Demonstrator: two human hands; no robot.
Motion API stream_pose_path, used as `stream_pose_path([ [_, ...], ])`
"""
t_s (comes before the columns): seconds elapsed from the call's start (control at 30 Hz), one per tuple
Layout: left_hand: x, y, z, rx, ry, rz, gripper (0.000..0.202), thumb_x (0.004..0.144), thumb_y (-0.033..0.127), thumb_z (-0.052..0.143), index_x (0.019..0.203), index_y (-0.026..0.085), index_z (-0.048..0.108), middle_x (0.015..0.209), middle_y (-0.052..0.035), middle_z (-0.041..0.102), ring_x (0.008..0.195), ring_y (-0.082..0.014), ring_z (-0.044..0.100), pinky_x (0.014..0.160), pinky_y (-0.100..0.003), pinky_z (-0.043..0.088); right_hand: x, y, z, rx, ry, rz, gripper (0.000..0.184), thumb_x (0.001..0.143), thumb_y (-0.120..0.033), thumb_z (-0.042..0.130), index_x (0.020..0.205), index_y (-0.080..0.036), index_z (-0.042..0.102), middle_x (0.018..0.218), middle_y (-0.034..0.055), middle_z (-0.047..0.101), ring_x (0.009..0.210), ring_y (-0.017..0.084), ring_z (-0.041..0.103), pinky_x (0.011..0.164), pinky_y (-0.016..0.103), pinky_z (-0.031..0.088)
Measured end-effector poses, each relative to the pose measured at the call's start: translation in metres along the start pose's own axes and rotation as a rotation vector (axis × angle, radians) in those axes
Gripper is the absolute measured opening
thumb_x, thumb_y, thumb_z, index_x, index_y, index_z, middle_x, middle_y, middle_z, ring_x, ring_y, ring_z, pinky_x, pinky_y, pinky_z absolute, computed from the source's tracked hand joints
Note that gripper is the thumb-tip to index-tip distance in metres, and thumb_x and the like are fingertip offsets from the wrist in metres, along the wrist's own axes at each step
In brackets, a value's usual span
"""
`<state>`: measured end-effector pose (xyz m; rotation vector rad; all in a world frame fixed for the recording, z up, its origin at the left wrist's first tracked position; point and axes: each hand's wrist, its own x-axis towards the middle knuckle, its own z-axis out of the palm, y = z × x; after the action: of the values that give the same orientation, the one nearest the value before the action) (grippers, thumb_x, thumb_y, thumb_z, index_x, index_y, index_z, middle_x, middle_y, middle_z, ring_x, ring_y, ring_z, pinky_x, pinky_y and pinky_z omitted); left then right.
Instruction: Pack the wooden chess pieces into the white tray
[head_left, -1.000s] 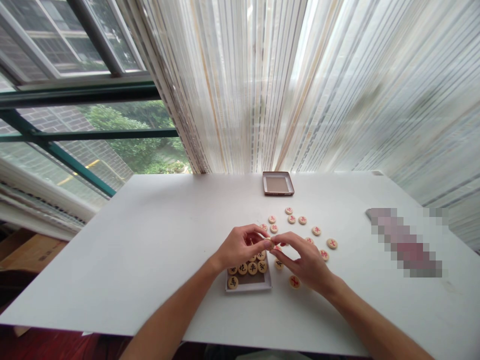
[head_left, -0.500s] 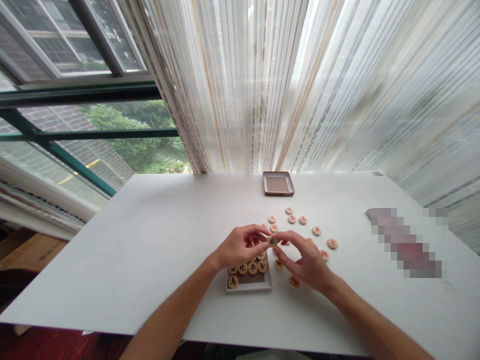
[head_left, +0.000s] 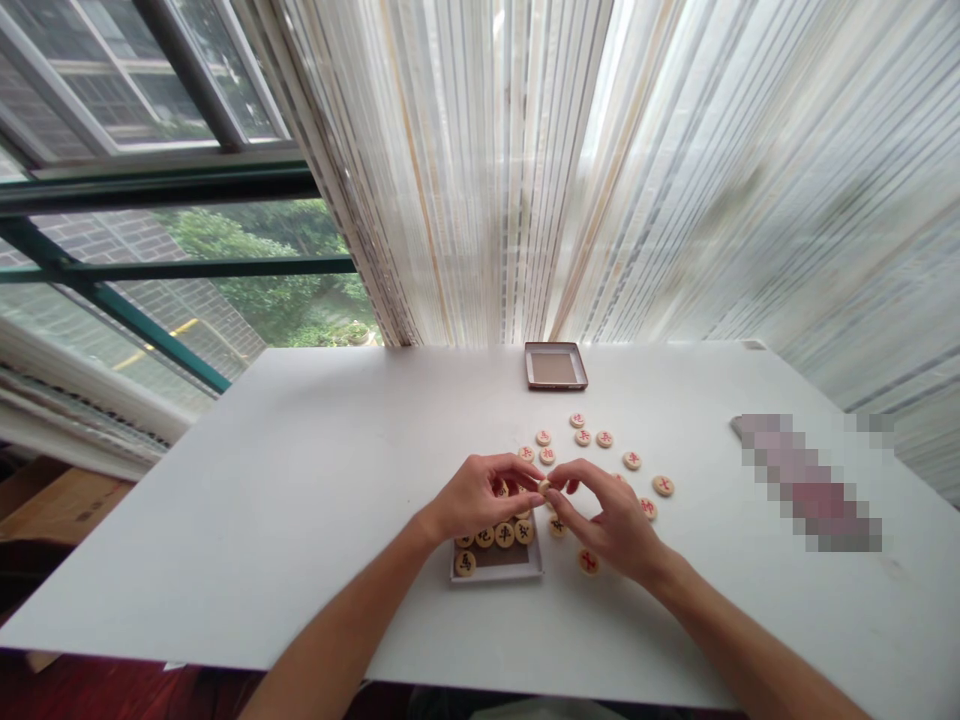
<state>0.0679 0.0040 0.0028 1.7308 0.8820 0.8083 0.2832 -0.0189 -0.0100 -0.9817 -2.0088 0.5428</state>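
Between the fingertips of both hands is one round wooden Chinese chess piece (head_left: 545, 488), tilted and partly hidden by the fingers. My left hand (head_left: 480, 497) pinches it from the left, above an open box (head_left: 496, 578). My right hand (head_left: 609, 520) grips the same piece from the right. Several pieces with black characters lie in rows in the box, among them a horse piece (head_left: 465, 563) in the near left corner. A black-marked piece (head_left: 556, 525) lies on the table beside the box, close under my right hand.
Several red-marked pieces (head_left: 604, 439) are scattered on the white table (head_left: 315, 450) beyond and right of my hands. One red piece (head_left: 589, 561) lies near my right wrist. The box lid (head_left: 556, 386) rests farther back. A blurred-out object (head_left: 814, 485) lies at the right.
The held piece has turned in my fingers: its black character faced me before, and now its edge shows. Both hands stay in nearly the same place.
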Motion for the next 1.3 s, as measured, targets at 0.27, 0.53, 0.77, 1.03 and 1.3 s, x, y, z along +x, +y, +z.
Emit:
stream_pose_path([
  [0.27,-0.0003,-0.0028,0.0025,0.091,0.0,-0.002,0.029,0.085,0.04,0.07,0.101,0.015,0.073,0.082,-0.0051,0.073,0.062,-0.0109,0.056,0.054,-0.021,0.04,0.0003,0.0012,0.0026,0.029,0.046,0.037,0.009,0.095,-0.028,0.06,0.092,-0.022,0.064,0.079,0.0022,0.07,0.069,0.016,0.063,0.062,0.027,0.052],
  [0.53,0.0007,-0.0024,0.0002,0.046,0.003,0.01,0.025,0.086,0.03,0.068,0.105,0.015,0.071,0.086,-0.0045,0.07,0.065,-0.0105,0.054,0.057,-0.02,0.042,0.002,-0.0043,-0.0034,0.054,-0.005,-0.008,0.014,0.094,-0.023,0.057,0.105,-0.023,0.064,0.09,0.0039,0.072,0.076,0.018,0.067,0.072,0.031,0.056],
  [0.77,0.0005,-0.0013,-0.0014,0.011,-0.013,-0.004,0.026,0.086,0.032,0.069,0.105,0.014,0.07,0.087,-0.0049,0.069,0.065,-0.0103,0.054,0.057,-0.02,0.042,0.0012,-0.0029,-0.003,0.055,-0.036,-0.036,0.017,0.092,-0.022,0.059,0.108,-0.023,0.063,0.092,0.004,0.071,0.079,0.018,0.067,0.074,0.032,0.057],
  [1.03,0.0009,-0.0015,0.0004,0.026,0.037,-0.026,0.029,0.084,0.04,0.072,0.096,0.014,0.071,0.076,-0.0018,0.065,0.062,-0.0098,0.051,0.055,-0.02,0.04,-0.0005,0.0013,0.0008,0.078,-0.072,-0.043,0.015,0.094,-0.023,0.06,0.109,-0.023,0.063,0.091,0.0037,0.07,0.081,0.018,0.066,0.072,0.031,0.057],
  [1.3,0.0007,-0.0033,0.0007,0.04,0.05,-0.024,0.031,0.091,0.042,0.063,0.096,0.014,0.072,0.082,-0.0044,0.07,0.061,-0.0095,0.051,0.057,-0.02,0.041,-0.0019,0.0031,0.002,0.046,-0.065,-0.033,0.019,0.093,-0.023,0.062,0.112,-0.024,0.062,0.092,0.0032,0.071,0.081,0.018,0.066,0.074,0.031,0.056],
])
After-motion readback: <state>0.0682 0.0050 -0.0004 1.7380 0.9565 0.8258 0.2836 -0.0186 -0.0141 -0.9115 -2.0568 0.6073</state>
